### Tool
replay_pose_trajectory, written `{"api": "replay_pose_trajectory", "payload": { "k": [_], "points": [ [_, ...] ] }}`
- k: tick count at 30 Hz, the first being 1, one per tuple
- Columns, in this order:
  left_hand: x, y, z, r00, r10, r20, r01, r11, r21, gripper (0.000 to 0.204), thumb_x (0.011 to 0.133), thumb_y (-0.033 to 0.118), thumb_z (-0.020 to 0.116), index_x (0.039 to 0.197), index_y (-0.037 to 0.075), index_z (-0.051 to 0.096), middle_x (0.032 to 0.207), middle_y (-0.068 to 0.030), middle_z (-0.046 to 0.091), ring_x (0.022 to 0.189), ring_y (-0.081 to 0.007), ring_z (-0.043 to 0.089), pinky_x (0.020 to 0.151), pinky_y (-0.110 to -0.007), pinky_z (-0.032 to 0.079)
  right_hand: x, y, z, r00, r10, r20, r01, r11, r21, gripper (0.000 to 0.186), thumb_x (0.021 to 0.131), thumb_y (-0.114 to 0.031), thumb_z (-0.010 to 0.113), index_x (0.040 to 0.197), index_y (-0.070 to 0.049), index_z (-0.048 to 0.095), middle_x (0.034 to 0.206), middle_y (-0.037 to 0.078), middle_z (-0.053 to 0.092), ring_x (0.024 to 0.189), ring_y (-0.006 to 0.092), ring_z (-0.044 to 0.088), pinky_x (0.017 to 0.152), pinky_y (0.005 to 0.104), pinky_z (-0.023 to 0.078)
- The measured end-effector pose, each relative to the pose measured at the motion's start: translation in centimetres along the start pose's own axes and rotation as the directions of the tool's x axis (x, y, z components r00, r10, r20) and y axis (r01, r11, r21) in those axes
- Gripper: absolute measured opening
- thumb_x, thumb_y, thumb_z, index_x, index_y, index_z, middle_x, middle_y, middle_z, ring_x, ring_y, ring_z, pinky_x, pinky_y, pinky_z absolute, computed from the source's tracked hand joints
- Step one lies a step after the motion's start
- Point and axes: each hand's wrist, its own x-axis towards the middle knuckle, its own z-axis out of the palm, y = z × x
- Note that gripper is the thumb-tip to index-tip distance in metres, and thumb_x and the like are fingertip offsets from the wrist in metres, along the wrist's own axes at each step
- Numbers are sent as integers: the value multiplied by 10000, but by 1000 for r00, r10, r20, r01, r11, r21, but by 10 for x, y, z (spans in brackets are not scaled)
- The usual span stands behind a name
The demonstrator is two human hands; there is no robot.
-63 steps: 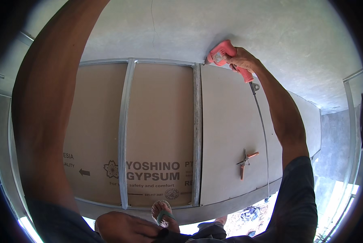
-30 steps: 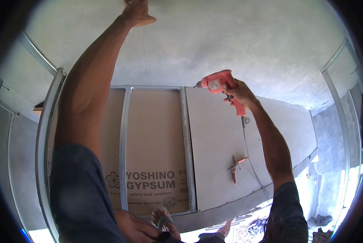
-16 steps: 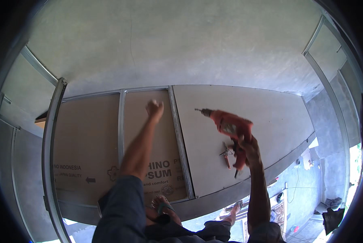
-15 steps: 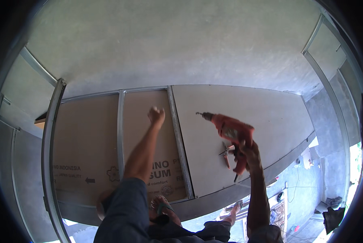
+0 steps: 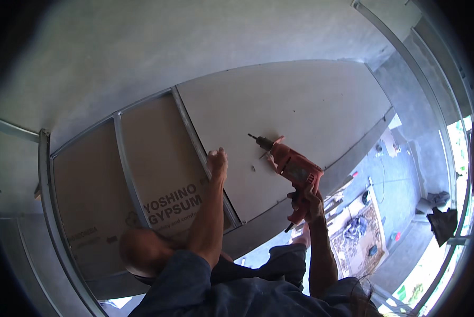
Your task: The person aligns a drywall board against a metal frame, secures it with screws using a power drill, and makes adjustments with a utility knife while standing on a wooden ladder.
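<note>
My right hand (image 5: 313,205) is wrapped round the grip of a red power drill (image 5: 299,168). The drill is held up over the white board (image 5: 237,100), its bit pointing up and to the left. My left hand (image 5: 217,162) is closed, raised beside the metal stud at the board's left edge; whatever its fingers hold, if anything, is hidden. Behind the drill's front end, an orange-handled hand tool (image 5: 279,140) lies on the board, mostly covered. A small grey bit (image 5: 253,168) lies between the two hands.
Metal studs (image 5: 125,158) frame brown printed gypsum board (image 5: 157,142) on the left. A bare knee (image 5: 141,251) is close to that board. Past the ledge (image 5: 348,153) at lower right there is a drop to a floor with a patterned mat (image 5: 374,243) and scattered items. A grey wall (image 5: 157,47) rises behind.
The view has turned and shifted rightward over the white board. My left hand, still closed, has moved from over the brown board to beside the stud. The drill now covers much of the orange-handled tool.
</note>
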Motion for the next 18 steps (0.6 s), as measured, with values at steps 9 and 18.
{"api": "replay_pose_trajectory", "payload": {
  "k": [9,18],
  "points": [
    [45,-46,-47,766,642,32,-617,720,317,318,872,134,662,1117,-68,638,1065,-212,712,979,-317,713,848,-425,572,29,56,-82,991,37,-130,21,906,423,593,985,-476,605,1396,-86,429,1157,78,614,860,189,646,555,260,532],
    [-42,-8,15,738,482,472,-670,610,423,260,898,87,625,1096,-82,640,1084,-262,698,1036,-337,708,912,-396,571,26,109,-146,993,-55,-102,109,742,662,586,960,-553,586,1298,-82,496,1058,90,610,789,140,598,568,249,533]
  ]
}}
